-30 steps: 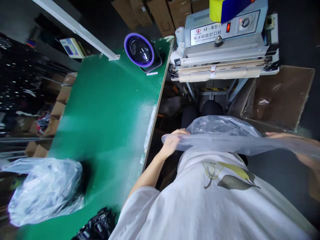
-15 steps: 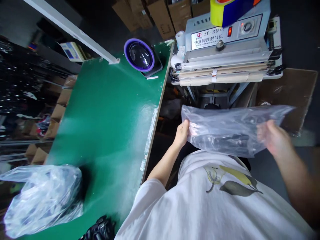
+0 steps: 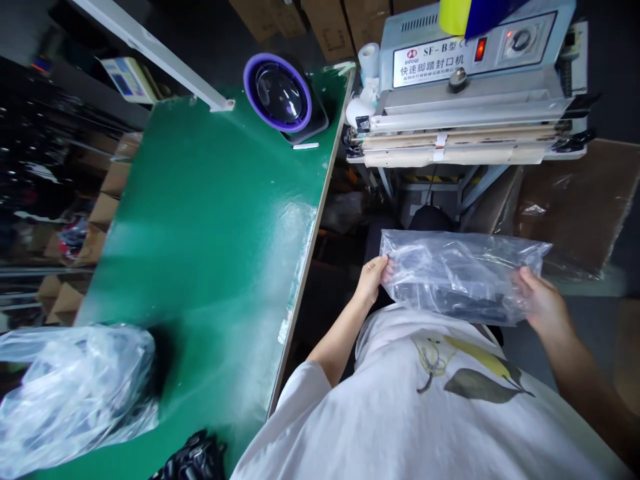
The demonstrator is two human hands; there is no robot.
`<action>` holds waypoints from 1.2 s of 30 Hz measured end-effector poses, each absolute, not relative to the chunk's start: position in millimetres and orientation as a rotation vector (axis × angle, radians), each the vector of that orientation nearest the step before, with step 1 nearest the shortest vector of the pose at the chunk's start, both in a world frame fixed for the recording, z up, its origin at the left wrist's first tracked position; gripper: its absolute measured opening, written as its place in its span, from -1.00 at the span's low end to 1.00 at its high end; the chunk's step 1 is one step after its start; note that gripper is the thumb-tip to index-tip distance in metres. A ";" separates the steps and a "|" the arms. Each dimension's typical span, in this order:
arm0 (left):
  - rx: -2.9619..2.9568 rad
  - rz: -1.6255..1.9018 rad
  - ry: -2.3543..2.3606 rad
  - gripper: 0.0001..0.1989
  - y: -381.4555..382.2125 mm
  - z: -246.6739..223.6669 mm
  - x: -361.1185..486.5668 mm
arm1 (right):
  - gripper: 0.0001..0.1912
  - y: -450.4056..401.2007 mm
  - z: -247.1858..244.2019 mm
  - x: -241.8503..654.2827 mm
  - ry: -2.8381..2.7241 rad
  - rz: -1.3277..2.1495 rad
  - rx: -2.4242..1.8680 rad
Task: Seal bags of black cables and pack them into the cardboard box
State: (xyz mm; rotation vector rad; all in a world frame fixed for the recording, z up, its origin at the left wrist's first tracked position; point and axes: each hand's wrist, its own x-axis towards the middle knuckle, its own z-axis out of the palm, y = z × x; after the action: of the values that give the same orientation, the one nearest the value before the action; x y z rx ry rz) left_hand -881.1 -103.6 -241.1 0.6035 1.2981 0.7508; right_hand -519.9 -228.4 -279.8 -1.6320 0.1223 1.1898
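bulging bag [image 3: 85,393] cropped at left, black bundle [image 3: 193,460] at bottom.

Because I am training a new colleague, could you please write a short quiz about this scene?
1. Which hands hold the flat clear plastic bag: A left only, B right only, C both?
2. True or false: the rectangular red switch on the grey metal sealing machine glows.
3. Fill in: the round purple-rimmed device stands on the long ____ table.

Key: 1. C, left hand and right hand. 2. True. 3. Green.
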 end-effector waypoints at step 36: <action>0.980 1.289 1.286 -0.52 -61.6 -198.7 -832.6 | -0.50 -175.6 -227.3 -528.3 -0.109 0.835 -1.251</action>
State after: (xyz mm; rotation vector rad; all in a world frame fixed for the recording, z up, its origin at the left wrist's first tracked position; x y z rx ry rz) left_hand -832.6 -61.6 -198.7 0.9799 1.2861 1.2891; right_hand -528.3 -175.6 -227.3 -1.2508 -0.1088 0.8348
